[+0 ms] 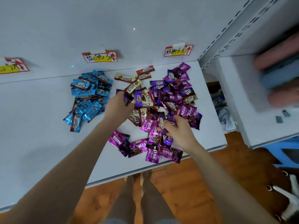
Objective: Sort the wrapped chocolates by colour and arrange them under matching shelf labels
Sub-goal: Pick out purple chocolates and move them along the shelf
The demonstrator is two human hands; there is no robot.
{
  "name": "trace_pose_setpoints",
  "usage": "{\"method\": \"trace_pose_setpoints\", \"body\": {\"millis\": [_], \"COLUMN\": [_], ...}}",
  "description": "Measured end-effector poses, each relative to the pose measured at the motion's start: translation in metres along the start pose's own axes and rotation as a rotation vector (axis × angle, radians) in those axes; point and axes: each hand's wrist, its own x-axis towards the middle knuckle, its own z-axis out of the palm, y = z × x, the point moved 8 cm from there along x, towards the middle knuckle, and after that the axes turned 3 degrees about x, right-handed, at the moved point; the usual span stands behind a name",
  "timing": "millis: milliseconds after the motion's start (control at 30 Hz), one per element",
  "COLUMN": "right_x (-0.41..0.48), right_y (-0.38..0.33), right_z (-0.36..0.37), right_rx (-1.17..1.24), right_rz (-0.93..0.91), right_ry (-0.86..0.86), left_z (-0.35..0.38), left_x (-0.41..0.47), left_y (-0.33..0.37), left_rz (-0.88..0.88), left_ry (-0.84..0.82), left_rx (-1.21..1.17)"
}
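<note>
- Bare forearms are reaching up from the bottom edge, over a wooden floor [186,194], onto a pale shelf [40,126].
- At far left, a yellow label [13,67] is hanging on the back wall, partly cut off by the frame.
- Blue chocolates [90,97] are lying in a loose pile against the back wall, just below a handwritten blue label [99,57].
- The left hand [119,105] is hovering at the left edge of the mixed heap, its fingers curling round a dark purple chocolate [127,98].
- Cream chocolates [142,102] are lying jumbled in the middle of the heap, with two red chocolates [144,70] sitting near the back wall.
- The right hand [178,129] is resting on the heap's near side, its fingertips pinching a violet chocolate [162,122].
- Purple chocolates [176,92] are spreading from the back wall to the front edge, mostly below a pink label [178,50].
- On the neighbouring shelf at far right, blurred pink and blue bundles [278,71] are lying stacked.
</note>
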Motion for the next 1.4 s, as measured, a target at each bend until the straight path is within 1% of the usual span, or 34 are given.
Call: {"method": "trace_pose_setpoints", "body": {"millis": [67, 133, 167, 233, 333, 500, 600, 667, 767, 833, 933, 1000, 1067, 1100, 1133, 1233, 1267, 1400], "right_x": [-0.005, -0.008, -0.008, -0.003, 0.013, 0.057, 0.089, 0.111, 0.142, 0.157, 0.174, 0.18, 0.184, 0.185, 0.184, 0.174, 0.169, 0.153], "right_y": [0.008, 0.017, 0.02, 0.022, 0.017, 0.007, -0.002, -0.013, -0.041, -0.058, -0.062, -0.056, -0.05, -0.046, -0.042, -0.034, -0.031, -0.019], "right_z": [-0.017, -0.031, -0.037, -0.048, -0.061, -0.085, -0.099, -0.101, -0.093, -0.082, -0.067, -0.065, -0.067, -0.07, -0.073, -0.088, -0.095, -0.118], "right_rx": [0.059, 0.191, 0.249, 0.257, 0.224, 0.234, 0.157, 0.057, -0.292, -0.452, -0.615, -0.663, -0.617, -0.558, -0.463, -0.06, 0.026, 0.22], "right_rz": [0.019, 0.052, 0.069, 0.074, 0.079, 0.109, 0.104, 0.057, -0.095, -0.16, -0.142, -0.098, -0.054, -0.029, 0.001, 0.073, 0.09, 0.128], "right_ry": [0.069, 0.115, 0.126, 0.149, 0.153, 0.169, 0.166, 0.14, 0.132, 0.145, 0.132, 0.099, 0.048, 0.025, 0.009, -0.023, -0.029, -0.077], "left_z": [0.006, 0.009, 0.012, 0.019, 0.026, 0.027, 0.024, 0.02, 0.015, 0.016, 0.021, 0.025, 0.031, 0.035, 0.038, 0.051, 0.055, 0.06], "left_x": [0.013, 0.023, 0.027, 0.032, 0.036, 0.033, 0.03, 0.03, 0.031, 0.034, 0.043, 0.052, 0.062, 0.068, 0.075, 0.094, 0.098, 0.109], "left_y": [0.011, 0.017, 0.019, 0.019, 0.013, 0.006, 0.011, 0.017, 0.032, 0.042, 0.056, 0.064, 0.074, 0.079, 0.084, 0.092, 0.094, 0.095], "left_rz": [-0.011, -0.038, -0.049, -0.059, -0.093, -0.114, -0.099, -0.096, -0.074, -0.054, -0.012, 0.017, 0.048, 0.066, 0.081, 0.101, 0.103, 0.089], "left_ry": [0.034, 0.05, 0.04, -0.002, -0.037, -0.032, -0.008, 0.025, 0.083, 0.093, 0.112, 0.125, 0.115, 0.103, 0.085, -0.013, -0.045, -0.127], "left_rx": [0.122, 0.23, 0.277, 0.353, 0.334, 0.221, 0.136, 0.09, 0.031, -0.002, 0.015, 0.012, 0.045, 0.076, 0.122, 0.337, 0.375, 0.431]}}
